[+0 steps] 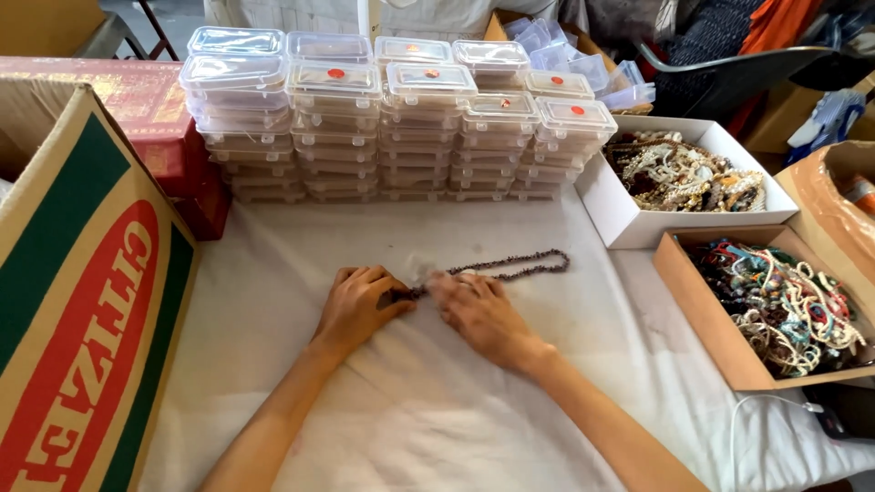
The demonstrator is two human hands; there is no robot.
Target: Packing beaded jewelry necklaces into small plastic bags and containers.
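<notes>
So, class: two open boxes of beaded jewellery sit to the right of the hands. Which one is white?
The white box is the farther one, next to the stacked clear plastic cases, and holds mostly pale beads. The nearer box is brown cardboard with colourful strands.

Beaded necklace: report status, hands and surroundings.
Left hand and right hand both pinching dark beaded necklace at one end. Rest looped on white cloth. Stacked clear boxes behind, apart.

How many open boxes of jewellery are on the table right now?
2. A white box of pale beads at the upper right, and a brown box of colourful beads just below it; others may sit out of frame.
</notes>
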